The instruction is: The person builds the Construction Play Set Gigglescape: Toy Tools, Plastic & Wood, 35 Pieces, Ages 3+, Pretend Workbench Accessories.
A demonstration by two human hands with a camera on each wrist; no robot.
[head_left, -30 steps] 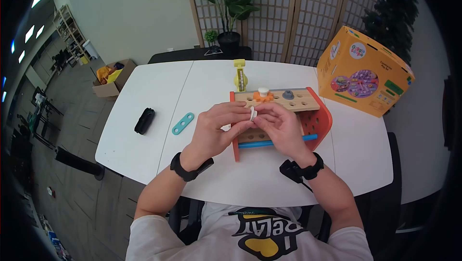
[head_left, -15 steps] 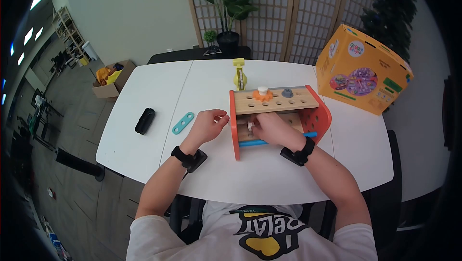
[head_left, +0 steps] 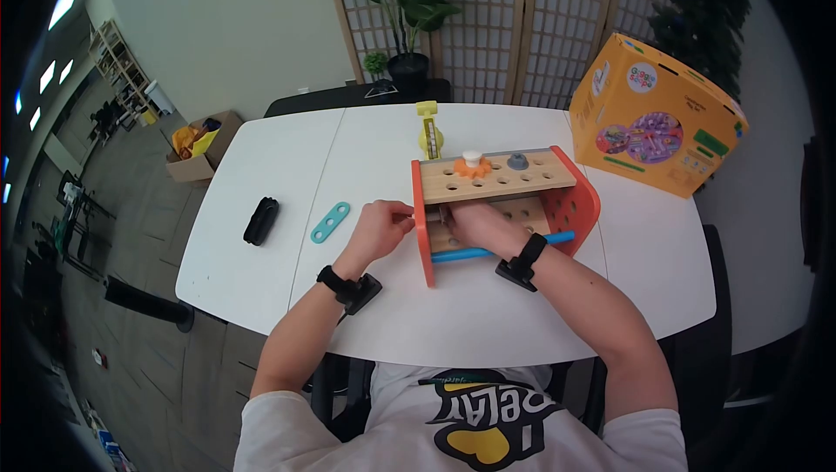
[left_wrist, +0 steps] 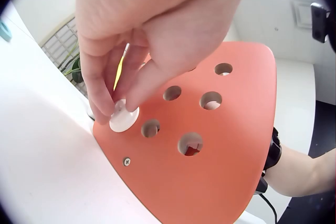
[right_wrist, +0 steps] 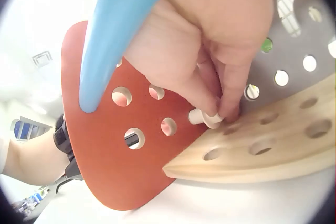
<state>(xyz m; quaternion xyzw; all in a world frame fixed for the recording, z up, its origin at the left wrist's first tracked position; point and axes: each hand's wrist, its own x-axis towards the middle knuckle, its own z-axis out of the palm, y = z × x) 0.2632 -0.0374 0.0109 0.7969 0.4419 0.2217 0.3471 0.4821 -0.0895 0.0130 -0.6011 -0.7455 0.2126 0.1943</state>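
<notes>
My left hand (head_left: 383, 226) is against the outer face of the red side panel (left_wrist: 226, 145) of a wooden toy workbench. In the left wrist view, its fingertips pinch a white round bolt head (left_wrist: 124, 121) lying at a hole low in the panel. My right hand (head_left: 484, 226) reaches inside the bench, under the top board (head_left: 514, 180). Its thumb and finger pinch a small white nut (right_wrist: 213, 121) at the end of the pale bolt shaft (right_wrist: 196, 117) that sticks through the panel. The fingertips partly hide the nut.
A blue rod (head_left: 470, 254) crosses the bench front below my right wrist. An orange gear (head_left: 473, 167) and a grey bolt (head_left: 518, 161) sit on top. Around it are a yellow toy tool (head_left: 430, 132), a teal strip (head_left: 330, 222), a black case (head_left: 261, 220) and a large orange box (head_left: 653, 115).
Both hands held a small white piece together above the bench. They then parted: the right went inside with the white nut, toward the left panel, and the left moved to that panel's outside.
</notes>
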